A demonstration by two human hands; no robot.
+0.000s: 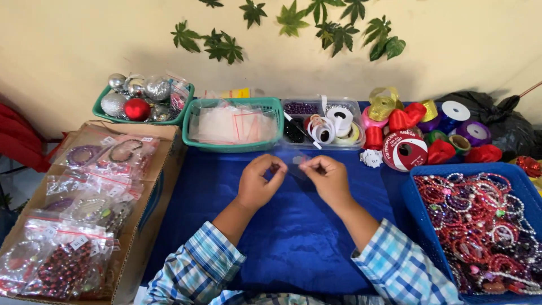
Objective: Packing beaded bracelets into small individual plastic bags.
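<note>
My left hand [258, 183] and my right hand [326, 178] are raised side by side over a blue cloth [293, 237] on the table. Both pinch the top edges of a small clear plastic zip bag [294, 165] stretched between them. The bag is see-through and hard to make out; I cannot tell whether anything is in it. Both forearms wear blue plaid sleeves.
A cardboard box [164, 169] of bagged bracelets sits at left. A blue basket [420, 226] of loose bead bracelets is at right. Behind are a green basket [234, 147] of empty clear bags, a green tray [107, 116] of ornament balls, a clear tray [355, 144] of tape rolls, and ribbon spools [405, 151].
</note>
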